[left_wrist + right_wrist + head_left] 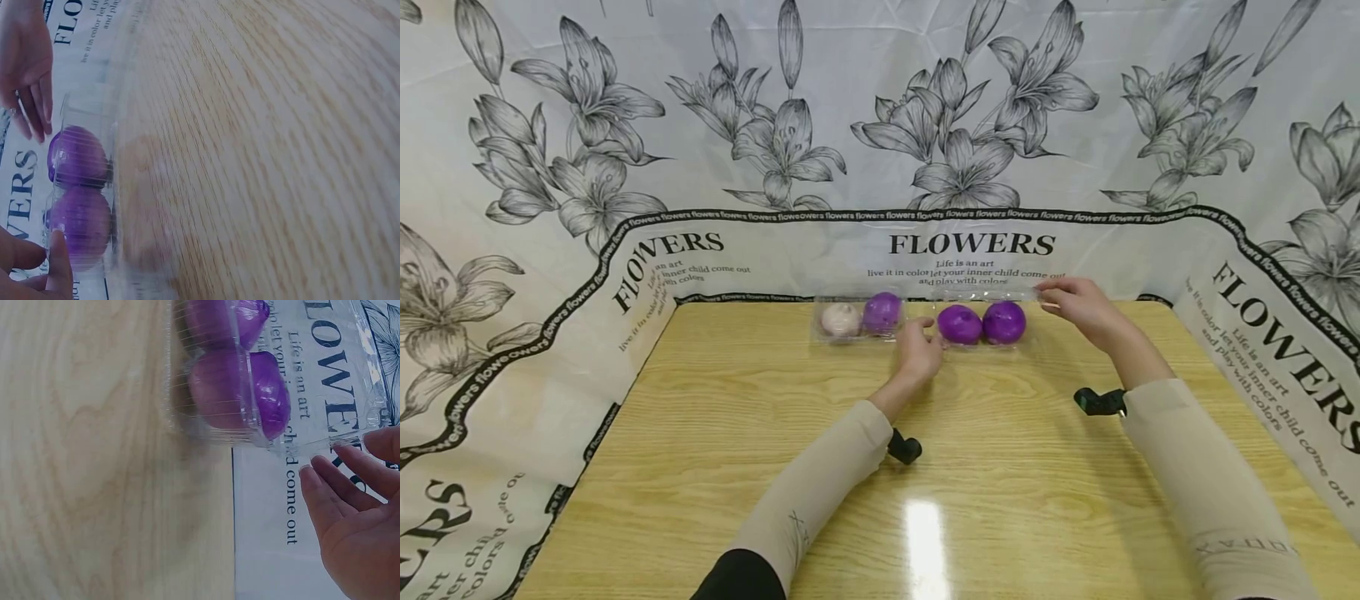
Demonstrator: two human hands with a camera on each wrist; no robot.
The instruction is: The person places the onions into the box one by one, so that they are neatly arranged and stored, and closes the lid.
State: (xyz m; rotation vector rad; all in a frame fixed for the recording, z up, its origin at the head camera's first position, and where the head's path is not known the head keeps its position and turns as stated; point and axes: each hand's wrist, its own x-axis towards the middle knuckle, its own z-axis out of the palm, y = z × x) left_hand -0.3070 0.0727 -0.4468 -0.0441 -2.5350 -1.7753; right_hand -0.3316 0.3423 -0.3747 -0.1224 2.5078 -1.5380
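Observation:
At the back of the table is a clear plastic box point(1018, 343) with its lid point(985, 294) raised. Two shiny purple balls point(959, 324) sit side by side inside. My left hand point(919, 350) is at the box's left end, thumb and finger point(59, 262) pinching its edge. At the other end, my right hand point(1082, 310) holds the lid's corner between thumb and index finger point(353, 464); the other fingers are extended. Left of my left hand stands a second clear box point(857, 338), holding a whitish ball point(841, 320) and a purple ball point(882, 312).
The wood-grain table point(760, 417) reaches back to a white cloth point(820, 250) printed with flowers and lettering, which also hangs at both sides. A black wrist device shows below each hand. Light glares off the table near the front.

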